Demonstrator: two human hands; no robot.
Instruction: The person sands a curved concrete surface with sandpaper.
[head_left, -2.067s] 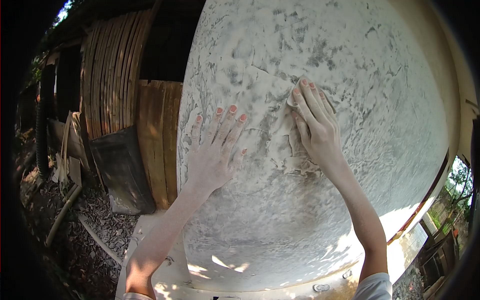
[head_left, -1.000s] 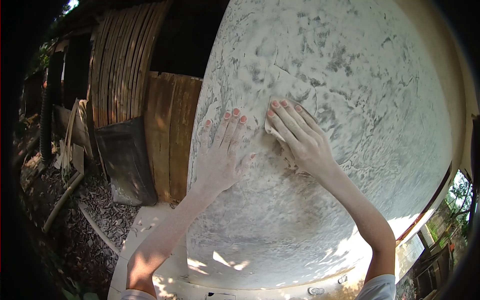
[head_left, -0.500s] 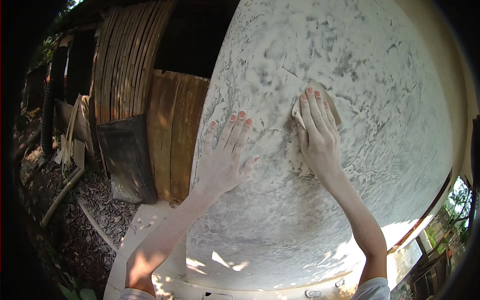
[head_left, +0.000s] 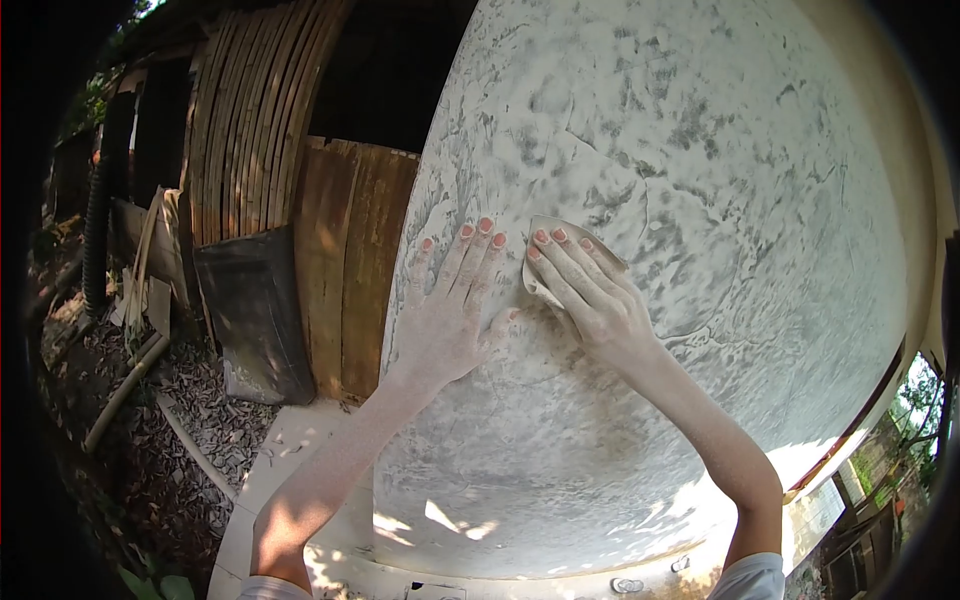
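A large white wall (head_left: 690, 130) with grey smudges and rough patches fills the middle of the head view. My left hand (head_left: 445, 325) lies flat on it near the left edge, fingers spread and holding nothing. To its right, my right hand (head_left: 600, 305) presses a greyish, folded sheet of sandpaper (head_left: 602, 250) against the surface. The sheet's upper edge and left corner stick out past my fingers; the rest is hidden under the hand. Pale dust coats both hands and forearms.
Left of the wall stand brown wooden boards (head_left: 345, 270), a bamboo slat panel (head_left: 255, 120) and a dark sheet panel (head_left: 255, 315). Dry leaves (head_left: 215, 450) and a pale pipe (head_left: 125, 395) lie on the ground. Slippers (head_left: 628, 586) rest below the wall.
My right hand has slid left and down across the wall with the sandpaper, closer to my left hand. My left hand stays in place.
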